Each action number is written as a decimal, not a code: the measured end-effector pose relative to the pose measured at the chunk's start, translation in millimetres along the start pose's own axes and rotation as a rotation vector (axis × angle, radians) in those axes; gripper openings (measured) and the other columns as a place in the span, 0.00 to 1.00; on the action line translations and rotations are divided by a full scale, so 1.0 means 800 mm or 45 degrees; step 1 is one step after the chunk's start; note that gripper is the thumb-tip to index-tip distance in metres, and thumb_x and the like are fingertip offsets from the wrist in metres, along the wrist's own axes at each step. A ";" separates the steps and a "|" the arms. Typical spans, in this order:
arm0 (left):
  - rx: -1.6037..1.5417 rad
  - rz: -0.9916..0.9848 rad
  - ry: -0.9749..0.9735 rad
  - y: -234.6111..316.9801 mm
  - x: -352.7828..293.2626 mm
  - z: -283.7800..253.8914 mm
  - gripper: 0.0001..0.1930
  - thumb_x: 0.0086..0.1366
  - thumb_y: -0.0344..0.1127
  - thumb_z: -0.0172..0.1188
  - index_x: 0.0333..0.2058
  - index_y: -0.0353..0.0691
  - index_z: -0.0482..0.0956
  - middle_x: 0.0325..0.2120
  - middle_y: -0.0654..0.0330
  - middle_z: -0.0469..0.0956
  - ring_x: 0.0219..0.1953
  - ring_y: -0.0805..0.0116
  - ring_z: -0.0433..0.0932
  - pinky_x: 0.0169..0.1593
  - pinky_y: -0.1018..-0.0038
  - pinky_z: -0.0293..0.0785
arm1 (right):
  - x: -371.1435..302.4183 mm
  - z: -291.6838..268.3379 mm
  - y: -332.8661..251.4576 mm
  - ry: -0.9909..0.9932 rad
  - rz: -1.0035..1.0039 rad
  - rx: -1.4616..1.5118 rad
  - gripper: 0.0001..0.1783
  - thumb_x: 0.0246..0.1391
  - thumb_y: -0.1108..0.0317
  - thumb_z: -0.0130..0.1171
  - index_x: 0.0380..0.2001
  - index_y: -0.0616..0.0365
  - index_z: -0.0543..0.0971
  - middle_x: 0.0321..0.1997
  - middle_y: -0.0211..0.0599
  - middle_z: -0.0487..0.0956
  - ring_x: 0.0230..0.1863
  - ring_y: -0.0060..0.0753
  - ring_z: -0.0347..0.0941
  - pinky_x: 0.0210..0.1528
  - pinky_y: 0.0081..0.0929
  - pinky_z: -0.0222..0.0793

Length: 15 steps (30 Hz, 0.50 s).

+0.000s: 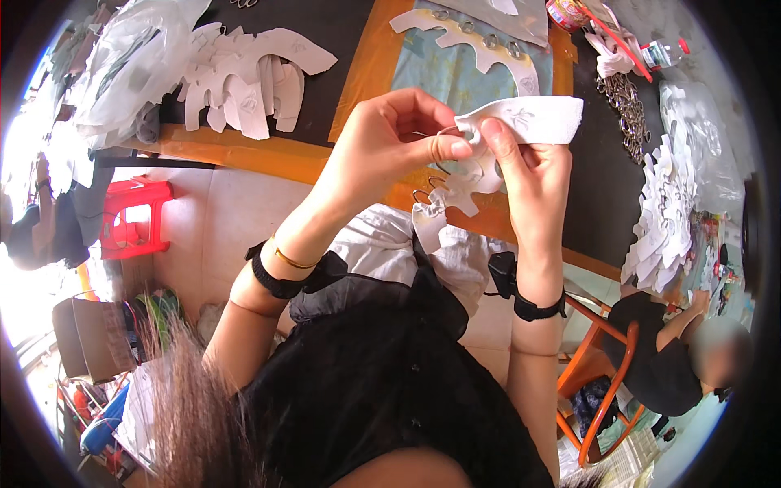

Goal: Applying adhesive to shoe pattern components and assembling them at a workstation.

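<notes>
Over the table's near edge, my two hands hold a white, notched fabric strip [553, 120] with a small printed mark. My right hand [533, 175] is closed on it, the thumb pressing its face and the broad end sticking out to the right. My left hand [386, 134] pinches a thin metal ring [446, 131] at the strip's left edge; the fingertips partly hide it. Below the hands, the scalloped lower part of the strip [460, 195] hangs down, with more open rings [420, 195] on it. A similar strip with rings [468, 34] lies flat beyond my hands.
White notched pieces [244, 77] lie piled at the left, beside a clear plastic bag [134, 73]. A bunch of metal rings [622, 114] and more white pieces [663, 211] are at the right. A red stool [138, 215] stands left; another person [651, 342] sits right.
</notes>
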<state>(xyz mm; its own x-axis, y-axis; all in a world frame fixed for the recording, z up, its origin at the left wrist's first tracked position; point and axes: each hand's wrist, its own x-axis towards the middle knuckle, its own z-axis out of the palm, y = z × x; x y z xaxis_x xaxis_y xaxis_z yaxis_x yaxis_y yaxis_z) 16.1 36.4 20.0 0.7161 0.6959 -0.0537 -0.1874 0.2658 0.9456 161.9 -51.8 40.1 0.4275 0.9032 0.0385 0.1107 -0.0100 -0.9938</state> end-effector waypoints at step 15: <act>0.355 -0.017 0.188 0.005 0.000 0.013 0.09 0.55 0.31 0.62 0.29 0.32 0.74 0.24 0.62 0.77 0.26 0.77 0.76 0.33 0.81 0.73 | 0.000 0.011 0.021 0.099 0.037 0.109 0.11 0.50 0.68 0.58 0.32 0.67 0.77 0.27 0.31 0.77 0.27 0.18 0.72 0.28 0.17 0.66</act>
<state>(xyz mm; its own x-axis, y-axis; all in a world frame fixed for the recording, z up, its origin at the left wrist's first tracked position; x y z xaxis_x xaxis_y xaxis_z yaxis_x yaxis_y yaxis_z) 22.4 30.9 26.7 0.6080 0.7884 -0.0934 0.0275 0.0967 0.9949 155.5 -48.4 22.0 0.4984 0.8668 0.0140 0.0217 0.0036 -0.9998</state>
